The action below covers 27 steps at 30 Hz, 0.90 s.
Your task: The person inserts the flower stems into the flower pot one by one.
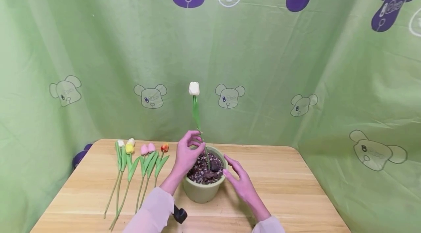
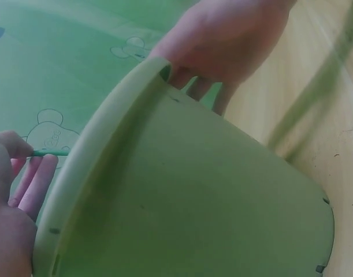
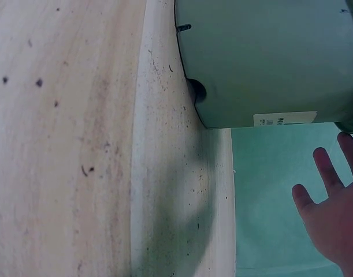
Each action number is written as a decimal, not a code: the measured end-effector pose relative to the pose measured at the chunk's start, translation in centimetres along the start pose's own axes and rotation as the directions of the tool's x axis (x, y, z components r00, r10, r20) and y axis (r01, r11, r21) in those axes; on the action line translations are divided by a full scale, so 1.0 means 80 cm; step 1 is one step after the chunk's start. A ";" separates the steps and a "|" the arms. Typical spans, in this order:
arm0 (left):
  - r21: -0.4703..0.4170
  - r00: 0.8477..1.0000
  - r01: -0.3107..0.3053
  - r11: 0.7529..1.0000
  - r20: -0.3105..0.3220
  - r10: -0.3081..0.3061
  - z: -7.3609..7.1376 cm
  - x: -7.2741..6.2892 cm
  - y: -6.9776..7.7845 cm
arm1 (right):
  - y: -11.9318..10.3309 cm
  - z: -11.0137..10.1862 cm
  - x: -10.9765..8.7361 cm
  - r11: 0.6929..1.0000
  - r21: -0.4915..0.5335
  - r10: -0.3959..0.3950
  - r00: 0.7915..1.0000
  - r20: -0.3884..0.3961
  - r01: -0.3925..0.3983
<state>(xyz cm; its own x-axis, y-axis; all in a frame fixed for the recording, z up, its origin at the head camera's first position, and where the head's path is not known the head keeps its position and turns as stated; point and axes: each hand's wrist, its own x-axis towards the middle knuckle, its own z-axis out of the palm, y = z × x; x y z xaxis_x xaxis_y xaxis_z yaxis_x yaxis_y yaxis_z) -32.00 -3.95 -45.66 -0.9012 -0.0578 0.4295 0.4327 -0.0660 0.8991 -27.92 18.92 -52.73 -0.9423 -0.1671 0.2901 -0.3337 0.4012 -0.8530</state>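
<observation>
My left hand (image 1: 185,154) pinches the green stem of a white tulip (image 1: 194,89) between thumb and fingers, above a pale green flowerpot (image 1: 201,192). The tulip stands nearly upright, its lower stem reaching down to the dark, pebbly soil (image 1: 197,174). In the left wrist view, the pinched stem (image 2: 49,153) shows beside the pot's rim. My right hand (image 1: 241,181) is at the right side of the pot, thumb and fingertips right at the rim. The right wrist view shows its fingers (image 3: 326,167) spread and fairly straight near the rim.
Several tulips lie on the wooden table (image 1: 269,174) left of the pot: white, a yellow one (image 1: 129,148), pink ones (image 1: 144,149) and an orange-red one (image 1: 164,147). A black object (image 1: 179,214) sits by the left sleeve. Green printed curtains (image 1: 263,53) surround the table.
</observation>
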 end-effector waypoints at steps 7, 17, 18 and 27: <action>0.039 1.000 -0.009 0.999 0.013 0.009 -0.001 0.000 0.001 | 0.003 0.002 0.001 1.000 0.005 -0.011 1.000 -0.001 0.011; 0.048 1.000 -0.003 0.999 0.019 0.002 0.000 -0.002 -0.002 | 0.003 0.002 -0.001 1.000 0.014 0.006 1.000 -0.006 -0.006; 0.045 1.000 -0.003 0.999 0.019 0.002 0.000 -0.002 -0.002 | 0.002 0.002 -0.001 1.000 0.015 0.008 1.000 -0.006 -0.008; 0.035 1.000 -0.025 0.999 0.002 0.025 -0.004 0.004 0.003 | 0.003 0.002 0.000 1.000 0.011 0.011 1.000 -0.002 -0.011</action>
<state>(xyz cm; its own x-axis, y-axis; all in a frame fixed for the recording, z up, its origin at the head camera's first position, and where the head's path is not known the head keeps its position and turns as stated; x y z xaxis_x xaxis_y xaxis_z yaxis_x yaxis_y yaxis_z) -32.20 -4.28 -45.35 -0.8901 -0.0571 0.4522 0.4543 -0.0300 0.8903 -27.96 18.91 -52.99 -0.9459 -0.1609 0.2817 -0.3232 0.3927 -0.8610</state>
